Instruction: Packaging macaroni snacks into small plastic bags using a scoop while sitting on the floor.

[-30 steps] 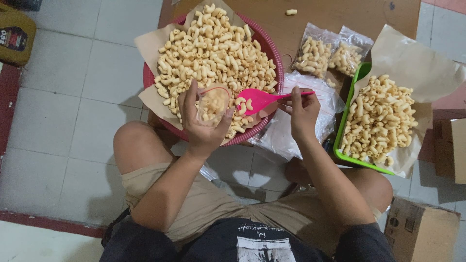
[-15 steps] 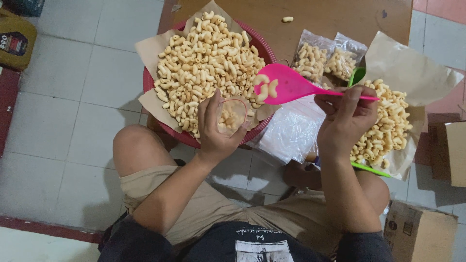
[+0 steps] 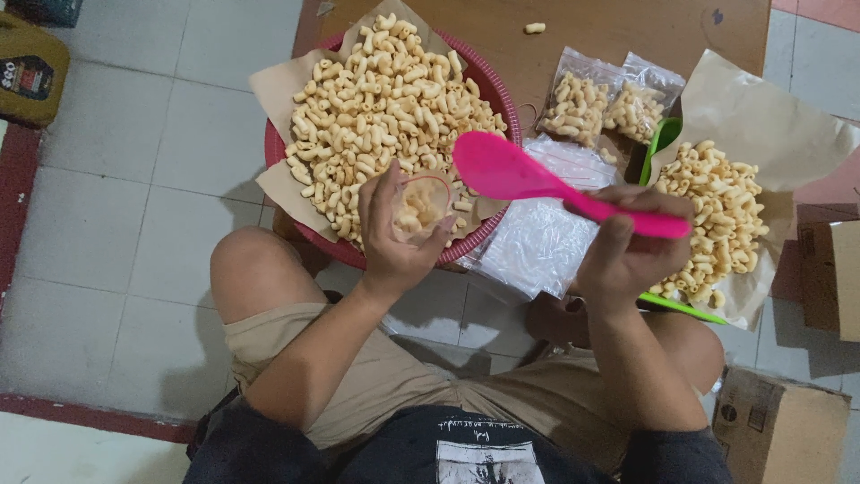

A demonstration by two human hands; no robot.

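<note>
My left hand (image 3: 394, 235) holds a small clear plastic bag (image 3: 421, 204) with its mouth open, partly filled with pale macaroni snacks, over the near rim of a red round basket (image 3: 490, 76). The basket is lined with brown paper and heaped with macaroni snacks (image 3: 385, 99). My right hand (image 3: 627, 242) grips the handle of a pink plastic scoop (image 3: 511, 170), whose blade is turned over just right of the bag's mouth, with no snacks showing on it.
A pile of empty clear bags (image 3: 546, 229) lies between the basket and a green tray (image 3: 658, 143) lined with brown paper and holding more snacks. Two filled bags (image 3: 600, 106) rest on the brown board (image 3: 627, 31). Cardboard boxes (image 3: 779, 426) stand at the right.
The scoop carried a few snacks up from the basket; now it is turned over by the bag's mouth, its blade bare. My right hand moved out to the right.
</note>
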